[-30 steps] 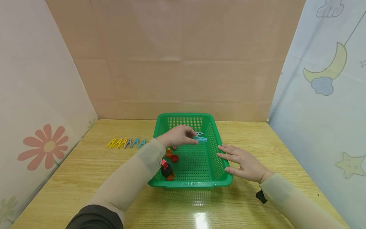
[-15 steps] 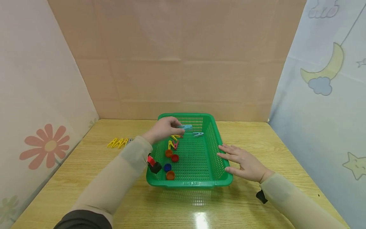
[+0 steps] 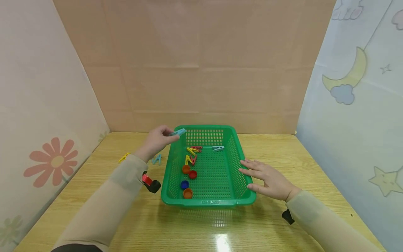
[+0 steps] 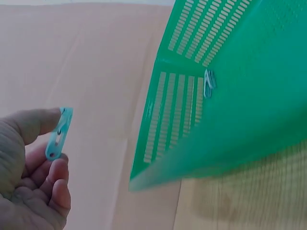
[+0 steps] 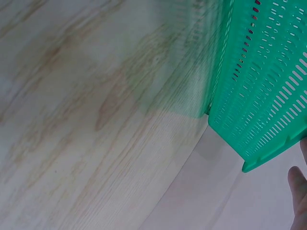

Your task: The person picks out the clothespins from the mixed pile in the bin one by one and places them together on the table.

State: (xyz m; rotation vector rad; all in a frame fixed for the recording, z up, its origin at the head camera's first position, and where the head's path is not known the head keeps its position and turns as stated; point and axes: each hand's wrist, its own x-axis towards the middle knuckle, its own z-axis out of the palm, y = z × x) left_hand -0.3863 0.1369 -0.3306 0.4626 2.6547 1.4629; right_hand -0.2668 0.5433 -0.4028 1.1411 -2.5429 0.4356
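My left hand (image 3: 155, 142) pinches a light blue clothespin (image 3: 178, 132) between thumb and fingers, up near the far left corner of the green basket (image 3: 209, 202). The left wrist view shows this clothespin (image 4: 60, 134) at the fingertips, apart from the basket wall. My right hand (image 3: 271, 180) rests its spread, fairly straight fingers on the basket's right rim. Inside the basket lie a pale blue clothespin (image 3: 218, 148), yellow clothespins (image 3: 192, 151) and red clothespins (image 3: 193, 160) at the left. Below them are orange caps (image 3: 188, 193), a red cap (image 3: 192, 174) and a blue cap (image 3: 184, 184).
Left of the basket on the wooden table (image 3: 94, 196), a blue clothespin (image 3: 156, 159) and a yellow clothespin (image 3: 124, 157) show on either side of my left forearm, which hides others. A beige backdrop (image 3: 201, 70) stands behind, with patterned panels at both sides.
My left hand has carried the light blue clothespin leftward and up, from over the basket's middle to its far left corner. My right hand has stayed on the rim.
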